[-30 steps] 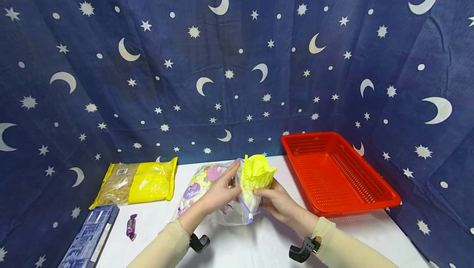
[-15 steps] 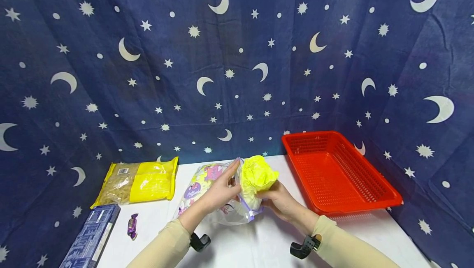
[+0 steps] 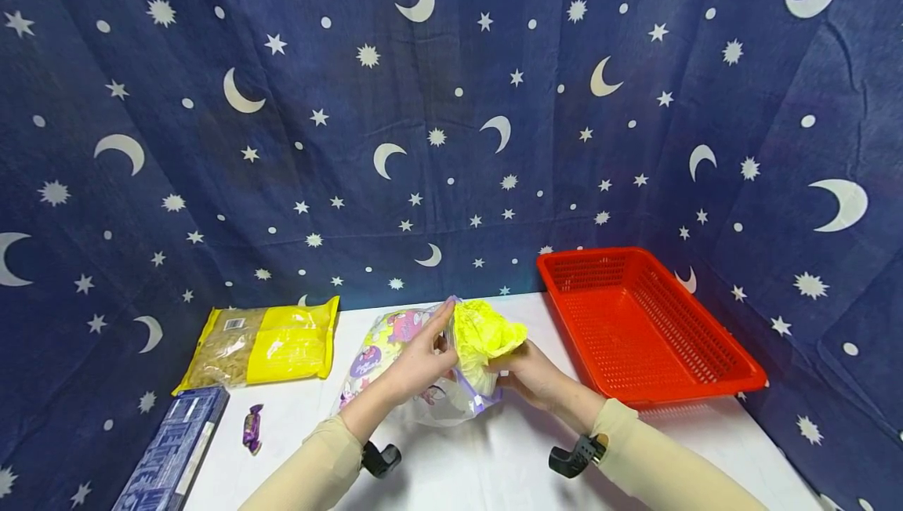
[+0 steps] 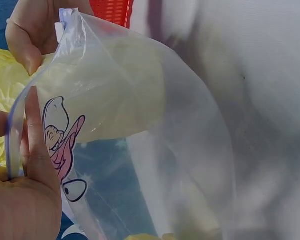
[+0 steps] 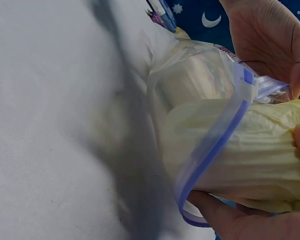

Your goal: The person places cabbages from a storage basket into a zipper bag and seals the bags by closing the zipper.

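Observation:
A clear slider zip bag (image 3: 370,366) with cartoon prints and a purple zip edge lies on its side, mouth toward the right. My left hand (image 3: 412,366) pinches the rim of its mouth; in the left wrist view the zip edge (image 4: 12,135) runs between its fingers. My right hand (image 3: 536,378) grips a crinkled bright yellow plastic-wrapped bundle (image 3: 487,335). The bundle's pale, rounded end (image 4: 115,95) is inside the bag, while its yellow end sticks out. The white slider (image 5: 247,90) sits at one end of the zip. What the wrapping contains is hidden.
A yellow pasta bag (image 3: 289,346) lies back left on the white table. In front of it are a blue box (image 3: 169,448) and a purple wrapped candy (image 3: 252,429). A red perforated basket (image 3: 614,323) stands at the right. A starry curtain (image 3: 451,143) hangs behind.
The yellow bundle has tilted and shifted slightly in the bag's mouth, its crinkled end leaning more to the right. The slider end of the zip has risen a little. My left hand stays nearly still.

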